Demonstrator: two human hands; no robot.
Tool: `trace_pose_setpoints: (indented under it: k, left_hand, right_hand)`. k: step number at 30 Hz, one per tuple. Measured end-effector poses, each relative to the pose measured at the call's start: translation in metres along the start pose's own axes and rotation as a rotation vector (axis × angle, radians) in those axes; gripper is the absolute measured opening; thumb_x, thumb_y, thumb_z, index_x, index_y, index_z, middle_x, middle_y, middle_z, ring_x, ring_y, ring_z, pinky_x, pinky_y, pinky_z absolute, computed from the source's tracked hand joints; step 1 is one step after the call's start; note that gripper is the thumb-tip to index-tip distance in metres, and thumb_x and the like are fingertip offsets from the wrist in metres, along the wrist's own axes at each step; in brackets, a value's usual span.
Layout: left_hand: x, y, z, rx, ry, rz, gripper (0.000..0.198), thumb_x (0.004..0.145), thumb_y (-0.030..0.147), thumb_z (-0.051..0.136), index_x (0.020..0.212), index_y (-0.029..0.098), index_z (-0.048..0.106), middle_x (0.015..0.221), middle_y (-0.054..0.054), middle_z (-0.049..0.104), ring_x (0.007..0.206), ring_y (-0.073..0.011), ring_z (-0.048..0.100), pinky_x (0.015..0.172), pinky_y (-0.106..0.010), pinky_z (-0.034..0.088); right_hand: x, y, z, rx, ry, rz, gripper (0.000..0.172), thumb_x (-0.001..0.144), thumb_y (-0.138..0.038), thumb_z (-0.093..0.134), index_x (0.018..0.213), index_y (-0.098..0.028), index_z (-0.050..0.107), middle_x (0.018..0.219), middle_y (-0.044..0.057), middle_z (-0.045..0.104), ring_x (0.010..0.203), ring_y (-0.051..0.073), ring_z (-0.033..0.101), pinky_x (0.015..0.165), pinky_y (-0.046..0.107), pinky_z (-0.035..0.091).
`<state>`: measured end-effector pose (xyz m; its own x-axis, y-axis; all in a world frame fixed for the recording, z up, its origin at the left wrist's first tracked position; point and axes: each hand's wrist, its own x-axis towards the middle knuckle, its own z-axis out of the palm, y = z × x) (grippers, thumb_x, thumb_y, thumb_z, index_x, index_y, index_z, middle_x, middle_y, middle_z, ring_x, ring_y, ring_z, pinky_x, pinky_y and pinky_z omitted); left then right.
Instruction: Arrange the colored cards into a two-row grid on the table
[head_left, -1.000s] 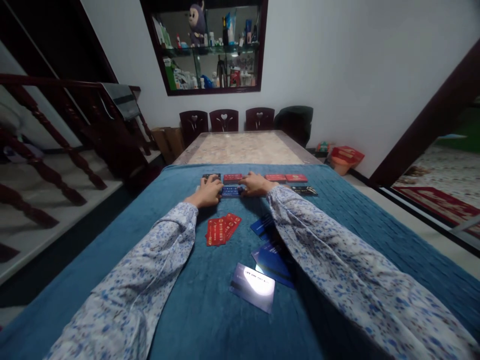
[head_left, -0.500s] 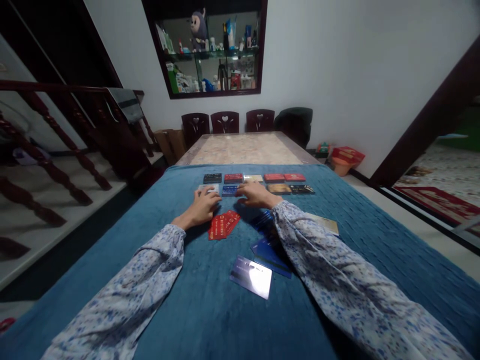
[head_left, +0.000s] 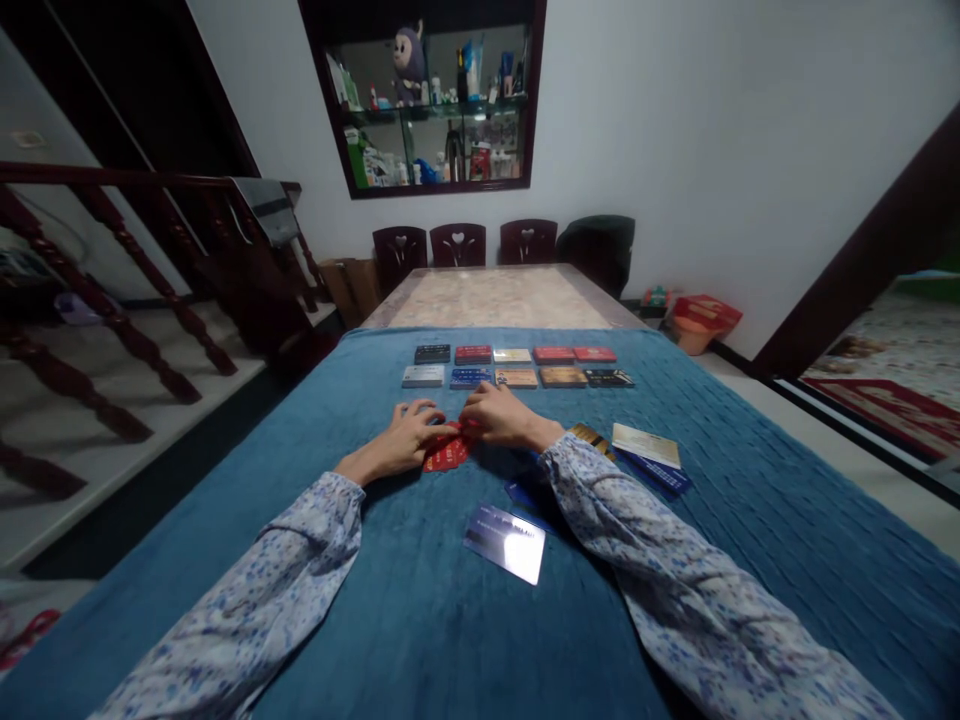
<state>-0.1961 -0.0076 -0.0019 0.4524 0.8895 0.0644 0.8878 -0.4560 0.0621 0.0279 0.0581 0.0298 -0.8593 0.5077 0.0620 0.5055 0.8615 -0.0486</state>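
Observation:
Two rows of card stacks lie on the blue cloth, among them a silver stack (head_left: pixel 424 376), a blue stack (head_left: pixel 472 378) and a black stack (head_left: pixel 609 378). Nearer to me are fanned red cards (head_left: pixel 445 455). My left hand (head_left: pixel 409 436) has its thumb and fingers on their upper left part. My right hand (head_left: pixel 501 414) is bent over their upper right end, fingers closed on the red cards. A shiny purple card (head_left: pixel 505 543) lies in front. Blue cards (head_left: pixel 529 503) are partly hidden under my right sleeve.
Right of my right forearm lie a gold card (head_left: pixel 646 445) over a blue one and a striped gold-black card (head_left: pixel 592 440). Beyond the cloth are the bare table end (head_left: pixel 495 297), chairs (head_left: pixel 457 246) and a wall cabinet. A railing stands left.
Both hands have come back from the front row of stacks to the red cards. The silver and orange stacks are now uncovered. The view has shifted slightly.

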Motion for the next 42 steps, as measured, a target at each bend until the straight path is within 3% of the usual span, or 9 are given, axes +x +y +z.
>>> trace_pose_setpoints:
  k: [10, 18, 23, 27, 38, 42]
  left_hand:
    - [-0.017, 0.007, -0.003, 0.037, 0.075, -0.048, 0.039, 0.101, 0.031, 0.044, 0.134, 0.031, 0.066, 0.121, -0.012, 0.061, 0.119, -0.0298, 0.045, 0.103, -0.051, 0.033]
    - [-0.023, 0.019, -0.005, 0.207, 0.053, -0.171, 0.042, 0.104, 0.034, 0.036, 0.138, 0.029, 0.061, 0.109, -0.012, 0.061, 0.108, -0.0289, 0.047, 0.1, -0.051, 0.033]
    - [-0.023, 0.031, -0.003, 0.253, 0.06, -0.252, 0.04, 0.102, 0.032, 0.036, 0.124, 0.018, 0.067, 0.108, -0.017, 0.064, 0.108, -0.032, 0.048, 0.098, -0.054, 0.034]
    - [-0.022, 0.035, 0.001, 0.269, 0.088, -0.283, 0.036, 0.102, 0.03, 0.037, 0.107, 0.016, 0.069, 0.105, -0.017, 0.067, 0.108, -0.0316, 0.051, 0.099, -0.053, 0.035]
    - [-0.02, 0.028, -0.003, 0.1, 0.094, -0.315, 0.035, 0.099, 0.024, 0.04, 0.093, 0.018, 0.074, 0.1, -0.013, 0.071, 0.104, -0.029, 0.056, 0.097, -0.052, 0.035]
    - [-0.026, 0.021, -0.01, -0.001, 0.064, -0.282, 0.027, 0.095, 0.035, 0.052, 0.104, 0.021, 0.073, 0.109, -0.01, 0.068, 0.109, -0.029, 0.054, 0.099, -0.052, 0.036]
  right_hand:
    - [0.0, -0.016, 0.013, -0.025, 0.016, -0.056, 0.027, 0.094, -0.033, 0.057, 0.109, -0.019, 0.075, 0.115, 0.012, 0.071, 0.113, 0.029, 0.049, 0.082, 0.038, 0.035]
    - [-0.002, -0.014, 0.014, 0.007, -0.006, -0.056, 0.032, 0.094, -0.045, 0.061, 0.111, -0.021, 0.075, 0.119, 0.013, 0.069, 0.115, 0.03, 0.048, 0.084, 0.038, 0.035]
    - [-0.004, -0.016, 0.01, -0.006, -0.023, -0.059, 0.045, 0.094, -0.058, 0.058, 0.113, -0.02, 0.072, 0.12, 0.013, 0.068, 0.114, 0.03, 0.048, 0.084, 0.038, 0.035]
    - [-0.005, -0.015, 0.009, -0.026, -0.037, -0.052, 0.049, 0.092, -0.061, 0.058, 0.116, -0.019, 0.071, 0.122, 0.014, 0.066, 0.113, 0.031, 0.048, 0.084, 0.039, 0.036]
    - [-0.004, -0.012, 0.009, -0.012, -0.068, -0.039, 0.039, 0.093, -0.049, 0.063, 0.118, -0.02, 0.07, 0.126, 0.014, 0.063, 0.114, 0.03, 0.049, 0.084, 0.038, 0.041]
    - [-0.004, -0.01, 0.009, 0.008, -0.071, -0.051, 0.041, 0.093, -0.049, 0.062, 0.119, -0.019, 0.07, 0.126, 0.015, 0.062, 0.114, 0.03, 0.049, 0.083, 0.038, 0.042]
